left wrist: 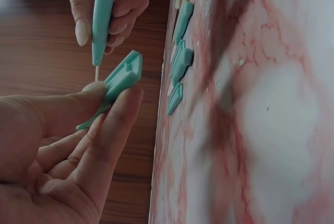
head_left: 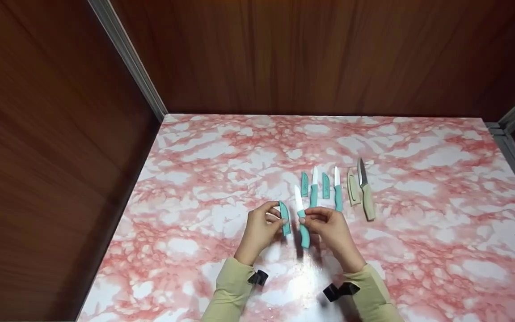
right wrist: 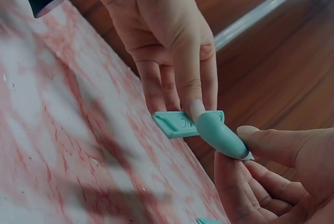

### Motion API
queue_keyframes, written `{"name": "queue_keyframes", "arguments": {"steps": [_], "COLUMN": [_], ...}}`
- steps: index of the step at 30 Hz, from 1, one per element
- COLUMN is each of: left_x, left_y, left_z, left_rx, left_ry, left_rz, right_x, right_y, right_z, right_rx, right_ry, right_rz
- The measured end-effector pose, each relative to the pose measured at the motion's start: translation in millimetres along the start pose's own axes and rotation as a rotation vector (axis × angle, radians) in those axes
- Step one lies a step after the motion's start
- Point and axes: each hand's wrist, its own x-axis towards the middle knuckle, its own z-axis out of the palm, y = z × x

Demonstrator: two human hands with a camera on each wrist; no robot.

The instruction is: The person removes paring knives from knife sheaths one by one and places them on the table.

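Note:
In the head view my left hand point(head_left: 259, 230) pinches a teal blade sheath point(head_left: 284, 218) between thumb and fingers. The left wrist view shows the hollow open end of this sheath point(left wrist: 122, 80). To its right, my right hand point(head_left: 332, 227) grips a paring knife point(head_left: 304, 235) by its teal handle, its white blade pointing away from me. Knife and sheath are side by side, a small gap between them in the head view. In the right wrist view the knife handle point(right wrist: 222, 136) overlaps part of the sheath point(right wrist: 180, 124).
Beyond my hands lie two more teal paring knives point(head_left: 314, 195) point(head_left: 338, 197) and two teal sheaths point(head_left: 304, 184) point(head_left: 326, 185). Right of them are a beige sheath point(head_left: 352, 188) and a beige-handled knife point(head_left: 367, 202). Brown wood panels point(head_left: 257, 58) border the red-and-white marbled table point(head_left: 221, 156).

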Motion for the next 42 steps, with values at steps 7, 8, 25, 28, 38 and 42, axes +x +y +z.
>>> {"name": "queue_keyframes", "arguments": {"steps": [7,8,25,28,38,42], "left_x": [9.0,10.0,28.9,33.7,54.8,64.9], "left_y": [-9.1,-9.3,-18.9,-21.6,-24.8,-26.0], "left_z": [-3.6,-4.3,-13.5,-15.6,-21.4,-22.7], "left_rx": [0.072,0.078,0.033,0.023,0.055,0.071], "left_ry": [0.009,0.009,0.0,0.009,0.034,0.037], "left_rz": [0.013,0.01,-0.06,-0.07,-0.111,-0.119], "right_x": [7.8,9.0,36.6,41.0,56.6,60.5], "right_y": [0.2,0.0,-2.1,-1.4,0.2,0.2], "right_z": [2.8,3.1,9.0,10.0,14.8,18.6], "right_rx": [0.017,0.025,0.011,-0.001,-0.017,-0.009], "right_ry": [0.018,0.021,0.048,0.045,0.045,0.057], "right_rz": [-0.003,0.0,0.019,0.031,0.051,0.043]}}
